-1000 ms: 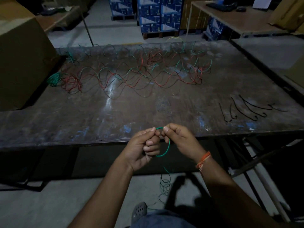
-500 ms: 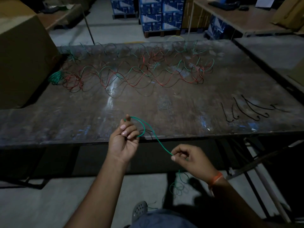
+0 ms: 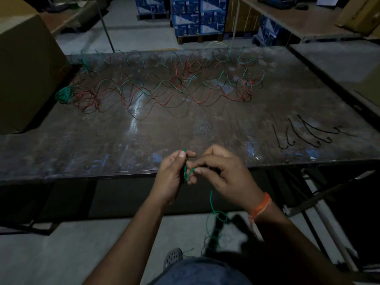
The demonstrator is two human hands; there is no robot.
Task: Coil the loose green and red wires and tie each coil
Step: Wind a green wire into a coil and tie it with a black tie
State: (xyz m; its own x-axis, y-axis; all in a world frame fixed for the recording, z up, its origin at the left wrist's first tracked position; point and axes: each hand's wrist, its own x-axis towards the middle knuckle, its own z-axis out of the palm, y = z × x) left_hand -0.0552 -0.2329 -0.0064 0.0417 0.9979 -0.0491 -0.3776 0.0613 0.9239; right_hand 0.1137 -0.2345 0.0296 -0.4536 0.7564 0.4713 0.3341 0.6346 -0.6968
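Observation:
At the table's near edge my left hand [image 3: 174, 173] pinches the start of a green wire [image 3: 211, 199] between thumb and fingers, a small loop showing against its palm. My right hand [image 3: 224, 171] pinches the same wire right beside it. From there the wire hangs down in loose loops to the floor. Loose green and red wires [image 3: 174, 89] lie tangled across the far half of the table. A small green coil [image 3: 63, 95] and a red coil [image 3: 86, 98] rest at the far left. Several black ties [image 3: 304, 132] lie at the right.
The worn metal table [image 3: 102, 140] fills the view. A large cardboard box [image 3: 24, 75] stands on its left end. Blue cartons on a pallet [image 3: 197, 15] and another table [image 3: 298, 19] are behind. A table frame and white pipe [image 3: 329, 212] slant below right.
My right hand has come back up from below the table edge to meet my left hand, laying another turn of green wire on the small loop held there.

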